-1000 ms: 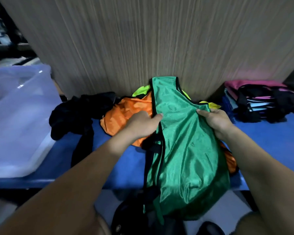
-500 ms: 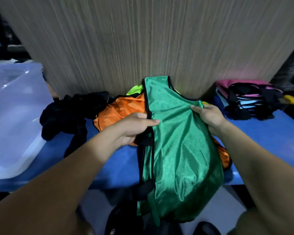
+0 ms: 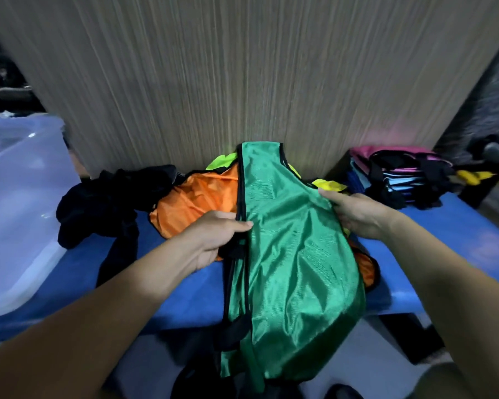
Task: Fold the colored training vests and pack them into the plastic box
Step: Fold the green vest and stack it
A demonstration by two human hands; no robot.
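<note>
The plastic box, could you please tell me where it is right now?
In the head view, the plastic box sits at the far left on the blue table, beside the black garment.

Green vest point(image 3: 285, 254), black trim

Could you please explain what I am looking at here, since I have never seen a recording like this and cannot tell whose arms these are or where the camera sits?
There is no machine here: a person wears a wide-angle camera on the head, looking forward and down, so the two bare arms are their own. The left hand pinches the black-trimmed edge of a green vest, and the right hand grips its other side. The vest lies across a blue table and hangs over the near edge. Under it lie an orange vest and a yellow-green one, with dark fabric to the left. A clear plastic box stands far left, and a pile of folded vests sits far right.
</note>
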